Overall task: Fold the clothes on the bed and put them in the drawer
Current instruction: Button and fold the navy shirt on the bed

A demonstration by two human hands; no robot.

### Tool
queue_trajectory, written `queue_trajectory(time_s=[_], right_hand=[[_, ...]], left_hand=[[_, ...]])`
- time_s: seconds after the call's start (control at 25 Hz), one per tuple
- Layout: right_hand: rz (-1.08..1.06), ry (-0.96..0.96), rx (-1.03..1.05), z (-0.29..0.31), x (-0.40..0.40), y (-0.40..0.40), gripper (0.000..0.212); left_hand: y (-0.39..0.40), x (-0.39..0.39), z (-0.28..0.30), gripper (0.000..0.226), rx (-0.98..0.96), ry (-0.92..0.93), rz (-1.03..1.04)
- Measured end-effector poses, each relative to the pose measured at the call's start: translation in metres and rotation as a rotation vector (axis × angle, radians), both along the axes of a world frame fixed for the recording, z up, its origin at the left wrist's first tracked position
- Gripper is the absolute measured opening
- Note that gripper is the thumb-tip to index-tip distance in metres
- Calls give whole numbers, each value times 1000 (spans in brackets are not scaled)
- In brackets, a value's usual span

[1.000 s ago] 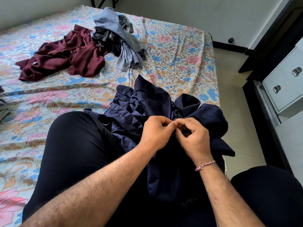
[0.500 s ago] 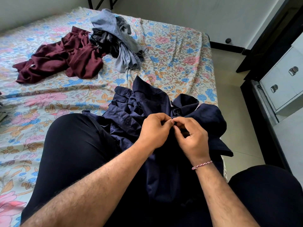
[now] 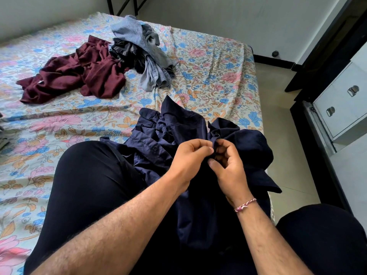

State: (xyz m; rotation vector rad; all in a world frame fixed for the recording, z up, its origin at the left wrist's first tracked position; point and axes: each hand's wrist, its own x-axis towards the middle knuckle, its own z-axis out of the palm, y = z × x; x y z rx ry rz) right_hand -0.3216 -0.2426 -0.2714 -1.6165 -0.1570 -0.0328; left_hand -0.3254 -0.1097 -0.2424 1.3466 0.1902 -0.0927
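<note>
Both your hands, left hand (image 3: pixel 191 159) and right hand (image 3: pixel 228 167), pinch the placket of the navy shirt (image 3: pixel 178 128) bunched on your lap at the bed (image 3: pixel 218 76) edge; tug unevenly and the fabric could slip free, or the shirt slide floorward.

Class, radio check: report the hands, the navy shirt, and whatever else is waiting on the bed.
Left hand and right hand both pinch navy shirt placket. Shirt bunched, unfolded. Maroon garment, grey pile wait.
</note>
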Motion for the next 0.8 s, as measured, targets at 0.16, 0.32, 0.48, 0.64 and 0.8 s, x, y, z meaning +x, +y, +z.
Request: queue_trajectory(time_s=[0.16,0.32,0.48,0.64,0.8], right_hand=[[-144,12,-20,-1,8,-8,49],[-179,-81,-403,7,12,-23,24],[8,-100,-506,38,10,-55,11],[273,121,-597,64,31,-90,15],[-111,77,-515,107,101,-88,22]], left_hand=[[-2,-5,-4,49,458,-192,-203],[14,-1,7,36,1236,-432,-132],[64,25,48,16,1317,-584,-232],[97,74,74,20,1229,-662,-412],[91,159,111,23,1335,-713,-134]])
